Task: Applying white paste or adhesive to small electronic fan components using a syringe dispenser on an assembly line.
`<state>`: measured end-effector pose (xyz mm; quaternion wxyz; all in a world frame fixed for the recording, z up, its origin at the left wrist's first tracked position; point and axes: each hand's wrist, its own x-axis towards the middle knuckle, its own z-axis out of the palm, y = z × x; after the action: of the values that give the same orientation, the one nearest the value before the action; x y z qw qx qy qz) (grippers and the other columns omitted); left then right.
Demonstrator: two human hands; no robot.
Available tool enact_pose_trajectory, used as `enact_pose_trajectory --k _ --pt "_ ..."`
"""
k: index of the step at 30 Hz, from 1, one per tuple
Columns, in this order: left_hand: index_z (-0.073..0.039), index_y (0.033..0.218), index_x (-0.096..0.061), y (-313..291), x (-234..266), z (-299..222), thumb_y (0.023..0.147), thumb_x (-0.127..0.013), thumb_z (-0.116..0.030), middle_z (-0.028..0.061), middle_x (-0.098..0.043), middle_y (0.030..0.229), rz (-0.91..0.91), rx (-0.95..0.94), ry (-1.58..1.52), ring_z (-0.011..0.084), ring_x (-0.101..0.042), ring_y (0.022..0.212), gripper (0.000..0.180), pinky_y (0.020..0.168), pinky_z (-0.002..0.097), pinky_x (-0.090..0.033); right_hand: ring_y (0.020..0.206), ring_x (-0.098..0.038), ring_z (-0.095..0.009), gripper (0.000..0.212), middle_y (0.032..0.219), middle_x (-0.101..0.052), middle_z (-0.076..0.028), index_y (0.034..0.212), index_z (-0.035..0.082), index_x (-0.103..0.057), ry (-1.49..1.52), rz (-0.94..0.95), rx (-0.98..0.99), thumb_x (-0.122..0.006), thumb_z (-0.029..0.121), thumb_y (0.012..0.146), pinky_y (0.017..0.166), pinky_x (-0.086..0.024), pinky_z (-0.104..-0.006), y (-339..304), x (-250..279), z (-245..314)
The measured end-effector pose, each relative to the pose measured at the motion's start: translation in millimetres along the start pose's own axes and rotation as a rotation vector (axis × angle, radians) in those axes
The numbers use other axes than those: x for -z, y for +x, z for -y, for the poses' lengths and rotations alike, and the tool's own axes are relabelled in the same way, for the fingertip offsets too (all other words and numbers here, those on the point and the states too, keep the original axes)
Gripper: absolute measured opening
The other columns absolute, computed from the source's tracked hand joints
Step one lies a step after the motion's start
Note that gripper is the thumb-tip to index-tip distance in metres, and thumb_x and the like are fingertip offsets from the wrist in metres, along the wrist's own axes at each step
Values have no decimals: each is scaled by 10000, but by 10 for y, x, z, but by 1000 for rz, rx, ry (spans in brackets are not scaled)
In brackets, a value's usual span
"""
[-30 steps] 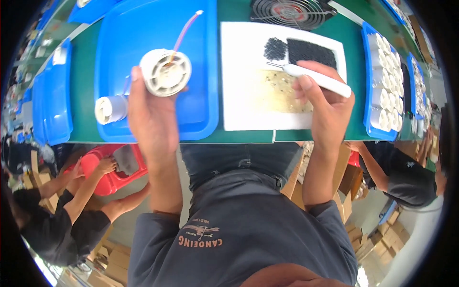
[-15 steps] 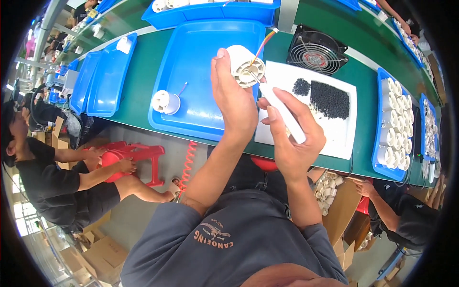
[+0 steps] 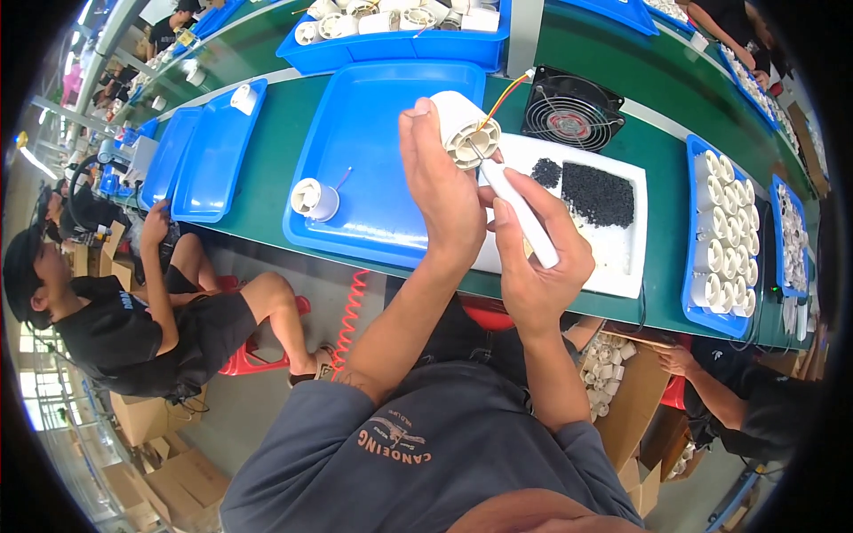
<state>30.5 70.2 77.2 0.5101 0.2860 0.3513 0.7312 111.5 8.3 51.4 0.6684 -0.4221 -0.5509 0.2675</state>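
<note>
My left hand (image 3: 447, 200) is closed around a white plastic cylindrical housing (image 3: 458, 108), whose ribbed open end is turned towards my right hand. Thin red, yellow and white wires (image 3: 503, 99) rise from that end to a small white connector. Between the fingers and thumb of my right hand (image 3: 549, 258) is a white pen-shaped tool (image 3: 522, 216) with a thin metal tip. The tip reaches into the ribbed end; whether it touches anything inside is too small to tell. Both hands are above the right edge of a large blue tray (image 3: 382, 133), where a similar white housing (image 3: 315, 200) stands.
A white foam tray (image 3: 629, 258) holds black granular parts (image 3: 597, 195), with a black fan (image 3: 573, 108) behind it. To the right, a blue tray (image 3: 721, 322) carries rows of white housings. A blue bin (image 3: 391, 49) stands at the back. A co-worker (image 3: 115, 329) sits at left.
My head view has shifted slightly, while both hands keep the housing and the tool together. The co-worker at left has moved upright, one hand now at the table edge.
</note>
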Motion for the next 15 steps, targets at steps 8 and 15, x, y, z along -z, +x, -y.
enact_pose_trajectory --k 8,15 --pt "-62 919 -444 -96 165 -43 1082 -405 -249 23 -440 843 34 -269 313 86 -412 786 251 692 259 -395 851 -734 -263 280 951 -729 -209 1140 -73 -686 -63 89 23 -707 -34 863 770 -557 -335 -81 58 77" --pt "-65 921 -429 -335 260 17 1064 -453 -181 3 -437 835 146 -209 272 51 -395 792 186 673 248 -392 766 -734 -309 310 878 -719 -221 1165 -90 -673 -133 40 316 -686 -57 857 698 -567 -351 -275 71 48"
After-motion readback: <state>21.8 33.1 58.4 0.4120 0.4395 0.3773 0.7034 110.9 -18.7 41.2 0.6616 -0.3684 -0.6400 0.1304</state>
